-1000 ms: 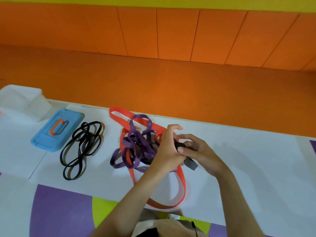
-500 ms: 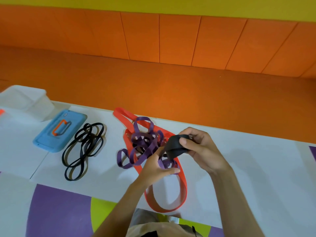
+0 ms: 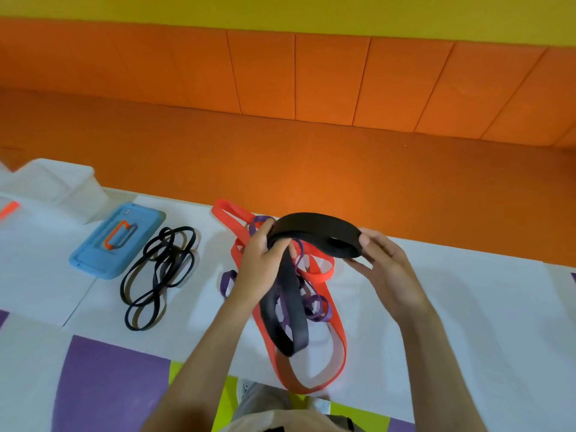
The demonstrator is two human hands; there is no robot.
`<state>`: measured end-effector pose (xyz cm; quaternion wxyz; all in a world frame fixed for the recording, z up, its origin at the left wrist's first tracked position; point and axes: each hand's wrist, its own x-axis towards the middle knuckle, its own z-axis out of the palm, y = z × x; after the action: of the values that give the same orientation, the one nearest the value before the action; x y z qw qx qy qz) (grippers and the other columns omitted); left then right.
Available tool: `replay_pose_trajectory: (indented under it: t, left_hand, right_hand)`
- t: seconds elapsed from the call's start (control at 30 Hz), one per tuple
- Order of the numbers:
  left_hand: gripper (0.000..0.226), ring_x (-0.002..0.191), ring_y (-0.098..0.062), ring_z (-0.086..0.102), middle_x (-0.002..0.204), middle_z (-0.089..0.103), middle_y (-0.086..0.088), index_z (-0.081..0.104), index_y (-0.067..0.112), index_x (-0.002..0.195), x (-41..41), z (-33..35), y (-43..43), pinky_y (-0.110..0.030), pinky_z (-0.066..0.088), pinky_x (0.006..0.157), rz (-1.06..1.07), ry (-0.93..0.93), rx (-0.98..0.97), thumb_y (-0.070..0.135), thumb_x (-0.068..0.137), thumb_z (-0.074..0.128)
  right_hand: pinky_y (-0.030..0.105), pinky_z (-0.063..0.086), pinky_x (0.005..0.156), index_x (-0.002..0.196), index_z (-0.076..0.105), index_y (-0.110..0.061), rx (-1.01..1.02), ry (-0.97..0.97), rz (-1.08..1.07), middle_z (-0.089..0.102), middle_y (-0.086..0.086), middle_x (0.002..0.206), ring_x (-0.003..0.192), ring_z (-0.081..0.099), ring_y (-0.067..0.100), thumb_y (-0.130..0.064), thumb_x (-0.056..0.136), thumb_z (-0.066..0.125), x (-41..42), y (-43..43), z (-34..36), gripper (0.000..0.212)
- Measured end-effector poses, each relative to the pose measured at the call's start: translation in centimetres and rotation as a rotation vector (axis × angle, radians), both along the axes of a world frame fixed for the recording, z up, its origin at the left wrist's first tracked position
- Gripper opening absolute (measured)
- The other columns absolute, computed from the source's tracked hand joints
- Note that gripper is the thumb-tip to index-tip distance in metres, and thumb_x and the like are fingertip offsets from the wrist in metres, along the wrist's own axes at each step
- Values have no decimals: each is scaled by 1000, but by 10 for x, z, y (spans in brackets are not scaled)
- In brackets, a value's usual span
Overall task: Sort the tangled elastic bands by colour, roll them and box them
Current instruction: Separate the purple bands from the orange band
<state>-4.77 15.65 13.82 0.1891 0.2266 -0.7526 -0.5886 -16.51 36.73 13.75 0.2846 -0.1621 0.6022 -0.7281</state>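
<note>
Between your two hands, just above the middle of the worktop (image 3: 467, 307), the wide black band (image 3: 311, 224) is now drawn out into a long flat loop; half a second ago it was only a bunched wad in your right hand. Your left hand (image 3: 265, 263), which was down in the tangle then, has come up and has its fingers curled round the band's left bend. Your right hand (image 3: 386, 272) pinches the right end, thumb on top and fingers underneath. From your left grip the rest of the band hangs down toward the worktop's near edge, lying across the purple bands (image 3: 319, 316) and the orange band (image 3: 343, 350); whether it is fully free of them you cannot tell from this view. Judged from that, the black one looks nearly separated and opened enough to start rolling, while purple and orange remain knotted together beneath it. Farther toward the left edge lie the thin black bands (image 3: 168, 254), already set apart, which is likely where this colour belongs. Beyond them sit the blue lid (image 3: 103, 257) and, at the far left corner, the clear box (image 3: 62, 188), with no rolled band visible in it yet.
</note>
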Motion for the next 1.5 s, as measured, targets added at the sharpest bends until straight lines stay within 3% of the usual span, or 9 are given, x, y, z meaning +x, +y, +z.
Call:
replay_pose_trajectory:
  t: [0.17, 0.27, 0.43, 0.63, 0.8, 0.97, 1.2, 1.33, 1.5]
  left_hand:
    - [8, 56, -10, 54, 79, 58, -11, 57, 15, 112, 0, 14, -15, -18, 38, 56, -227, -265, -274, 10, 106, 57]
    - [13, 62, 1, 54, 82, 55, 5, 52, 20, 111, 3, 9, -10, -17, 41, 57, -320, -333, -413, 11, 106, 60]
    - [19, 85, -1, 60, 92, 59, 15, 51, 23, 112, 17, 2, -22, -9, 47, 72, -289, -330, -375, 11, 103, 63]
    - [35, 120, -15, 66, 124, 68, 0, 59, 31, 127, 46, -13, -58, -31, 58, 101, -242, -224, 82, 34, 93, 67]
    - [110, 128, -25, 67, 132, 66, -24, 58, 5, 138, 69, -38, -102, -41, 57, 106, -192, -121, 599, 65, 54, 97]
    - [48, 129, -21, 66, 131, 73, -9, 67, 28, 133, 97, -60, -179, -40, 54, 108, -460, -305, 499, 21, 89, 85]
    - [42, 128, -8, 66, 136, 71, 13, 64, 41, 136, 127, -97, -258, -42, 48, 112, -334, -335, 504, 46, 96, 75]
    - [46, 125, -7, 69, 129, 76, 9, 65, 34, 132, 133, -118, -291, -40, 45, 112, -202, -292, 570, 53, 92, 79]
    - [51, 91, -26, 77, 99, 80, -15, 64, 7, 126, 145, -147, -323, -41, 58, 90, 214, -167, 832, 37, 90, 82]
  right_hand:
    - [34, 44, 113, 144, 56, -51, 103, 124, 106, 62, -22, 146, 136, 56, -2, -47, 98, 69, 11, -13, 2, 48]
    - [14, 48, 101, 146, 54, -51, 168, 231, 244, 64, -22, 143, 136, 56, -3, -45, 97, 74, 19, -35, 4, 54]
    - [23, 56, 93, 124, 73, -36, 195, 311, 295, 78, -10, 113, 110, 73, 13, -28, 97, 77, 35, -67, -13, 27]
    - [29, 61, 88, 116, 75, -36, 102, 318, 264, 77, -6, 110, 107, 74, 19, -38, 92, 80, 55, -109, -8, 25]
    - [28, 62, 93, 123, 73, -31, 203, 383, 411, 76, -15, 115, 112, 72, 9, -32, 94, 80, 72, -166, 1, 30]
    - [26, 60, 86, 110, 79, -26, 163, 298, 284, 79, -5, 99, 94, 75, 13, -26, 97, 77, 73, -223, 4, 14]
    - [31, 61, 78, 109, 79, -13, 18, -69, 78, 70, 8, 82, 77, 69, 24, -43, 86, 86, 76, -315, -7, 38]
    - [32, 60, 77, 96, 80, -9, 4, -315, -88, 66, 6, 76, 71, 65, 20, -24, 94, 79, 86, -368, -46, 15]
    - [39, 58, 93, 124, 71, -25, 292, -364, -169, 75, 5, 113, 100, 74, 21, -30, 98, 73, 116, -417, -108, 26]
